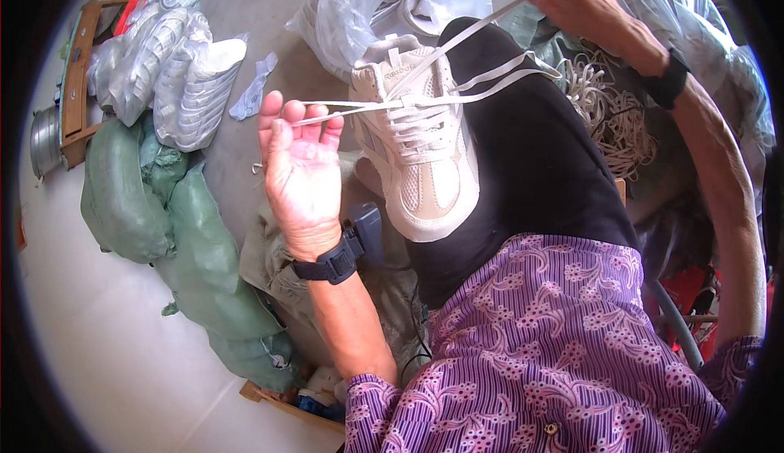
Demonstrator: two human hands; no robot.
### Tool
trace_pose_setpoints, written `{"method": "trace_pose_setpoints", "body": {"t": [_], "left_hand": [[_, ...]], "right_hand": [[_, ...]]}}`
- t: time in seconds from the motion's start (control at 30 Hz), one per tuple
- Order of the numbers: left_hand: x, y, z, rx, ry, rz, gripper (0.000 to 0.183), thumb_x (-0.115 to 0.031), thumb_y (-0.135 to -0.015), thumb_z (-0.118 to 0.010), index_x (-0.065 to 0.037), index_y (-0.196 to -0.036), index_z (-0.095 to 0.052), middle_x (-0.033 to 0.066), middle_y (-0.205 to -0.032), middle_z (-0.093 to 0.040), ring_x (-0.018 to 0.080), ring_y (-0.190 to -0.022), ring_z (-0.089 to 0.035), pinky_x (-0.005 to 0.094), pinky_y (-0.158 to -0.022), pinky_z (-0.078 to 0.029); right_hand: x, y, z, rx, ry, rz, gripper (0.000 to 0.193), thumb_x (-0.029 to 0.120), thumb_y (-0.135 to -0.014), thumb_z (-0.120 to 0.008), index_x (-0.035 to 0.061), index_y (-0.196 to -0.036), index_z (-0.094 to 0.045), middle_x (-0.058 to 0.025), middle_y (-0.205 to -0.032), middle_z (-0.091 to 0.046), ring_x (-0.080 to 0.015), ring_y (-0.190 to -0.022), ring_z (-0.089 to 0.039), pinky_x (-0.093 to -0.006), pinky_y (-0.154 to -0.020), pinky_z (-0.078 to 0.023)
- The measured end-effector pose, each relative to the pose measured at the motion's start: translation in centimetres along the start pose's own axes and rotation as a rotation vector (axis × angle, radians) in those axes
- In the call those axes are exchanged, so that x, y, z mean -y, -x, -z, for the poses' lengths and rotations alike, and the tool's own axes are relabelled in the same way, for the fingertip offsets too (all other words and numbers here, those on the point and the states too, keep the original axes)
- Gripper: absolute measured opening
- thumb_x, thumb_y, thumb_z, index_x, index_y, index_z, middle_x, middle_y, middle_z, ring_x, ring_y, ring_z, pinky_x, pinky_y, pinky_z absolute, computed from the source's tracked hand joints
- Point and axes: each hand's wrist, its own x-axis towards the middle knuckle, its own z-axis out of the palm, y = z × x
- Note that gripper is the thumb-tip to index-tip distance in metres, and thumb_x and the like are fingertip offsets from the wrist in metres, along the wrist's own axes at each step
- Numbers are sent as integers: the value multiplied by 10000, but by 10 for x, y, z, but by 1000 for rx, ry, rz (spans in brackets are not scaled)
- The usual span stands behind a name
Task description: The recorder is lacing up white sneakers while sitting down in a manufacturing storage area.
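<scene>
Where the white lace [498, 17] crosses the tongue, I have the pale sneaker [433, 200] in full view: it sits on the black-clad leg [535, 167], toe pointing near, heel end far, a half-formed knot bunched above the lacing.

Left hand [302, 155]: just left of the shoe, palm up, fingers partly curled and slightly apart. Two strands run taut from the knot to the fingers. I cannot tell whether the thumb is pinching them or only lying alongside.

Right hand [563, 0]: raised at the far right, partly cut off by the picture's edge, finger ends closed on a strand that slants tight from the knot. Another stretch of lace forms a slack loop over the leg, right of the shoe.

Wrists: black strap with a dark box [367, 228] on the left, black band [665, 83] on the right.

Surroundings, from my end: heap of pale cord [625, 126] to the right of the leg; clear plastic bag [331, 24] beyond the shoe; plastic-wrapped stacks [192, 85] far left; green sacks [126, 196] nearer on that side. Purple patterned garment [531, 339] fills the near ground.
</scene>
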Motion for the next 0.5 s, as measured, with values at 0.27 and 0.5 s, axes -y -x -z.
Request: {"method": "trace_pose_setpoints", "body": {"t": [0.27,0.5], "left_hand": [[24,0,-10,-55,-28,99,351,-169,-942,-535,-80,-1274,-465,43,-1085,-610,193,-998,-578,362,-876,-470],[29,7,-13,-243,-580,60,244,-122,-911,-606,-36,-1135,-562,35,-907,-600,102,-752,-552,256,-673,-463]], "right_hand": [[-33,40,-9,-28,-45,-148,113,148,-806,-597,44,-829,-560,-94,-810,-554,-293,-795,-564,-379,-706,-453],[-41,61,-16,-51,-99,-279,111,123,-805,-600,37,-847,-544,-109,-854,-538,-317,-830,-555,-377,-739,-450]]}}
